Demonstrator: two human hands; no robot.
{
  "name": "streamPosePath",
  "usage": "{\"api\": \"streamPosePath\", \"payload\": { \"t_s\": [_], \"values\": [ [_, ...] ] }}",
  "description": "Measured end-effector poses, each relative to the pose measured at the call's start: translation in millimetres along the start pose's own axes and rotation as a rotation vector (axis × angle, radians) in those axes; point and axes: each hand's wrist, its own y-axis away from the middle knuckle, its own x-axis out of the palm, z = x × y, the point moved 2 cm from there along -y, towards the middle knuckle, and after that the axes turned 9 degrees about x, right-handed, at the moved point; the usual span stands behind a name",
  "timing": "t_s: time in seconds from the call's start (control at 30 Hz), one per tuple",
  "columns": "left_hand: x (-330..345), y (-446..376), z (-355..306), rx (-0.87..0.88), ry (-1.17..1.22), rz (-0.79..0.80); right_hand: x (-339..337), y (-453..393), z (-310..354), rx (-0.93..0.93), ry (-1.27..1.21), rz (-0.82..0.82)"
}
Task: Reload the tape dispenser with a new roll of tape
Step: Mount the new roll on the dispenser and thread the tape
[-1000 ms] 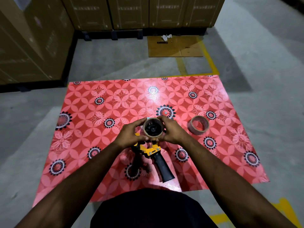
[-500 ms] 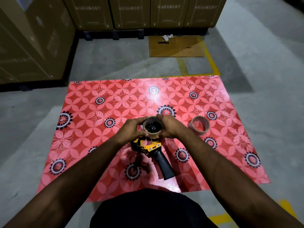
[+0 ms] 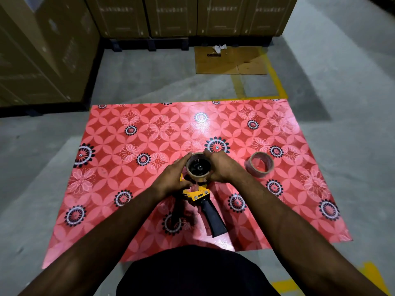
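A yellow tape dispenser with a black handle lies on the red flowered mat, handle pointing toward me. A thin brown cardboard tape core sits around the dispenser's black hub. My left hand grips the core's left side and rests on the dispenser's yellow frame. My right hand grips the core's right side and top. A clear tape roll on a brown core lies apart on the mat, to the right of my right hand.
The mat lies on a grey concrete floor. Stacked cardboard boxes on pallets stand at the left and back. A flat cardboard sheet lies beyond the mat by yellow floor lines.
My hands and the dispenser have shifted slightly away from me. Both hands keep their hold on the core around the hub.
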Motion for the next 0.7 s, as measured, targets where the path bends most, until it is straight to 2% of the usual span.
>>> {"api": "streamPosePath", "payload": {
  "t_s": [0.3, 0.47, 0.7],
  "values": [
    [7.1, 4.3, -5.3, 0.096, -0.073, 0.03, -1.0, -5.7, 3.4, 0.004, 0.102, 0.024],
    [8.2, 4.6, -1.1, 0.105, -0.062, 0.027, 8.3, 6.4, -5.6, -0.043, -0.034, -0.074],
    [7.7, 5.7, -1.9, 0.176, -0.129, 0.061, 22.4, 17.0, -7.6, 0.013, -0.117, -0.144]
  ]
}}
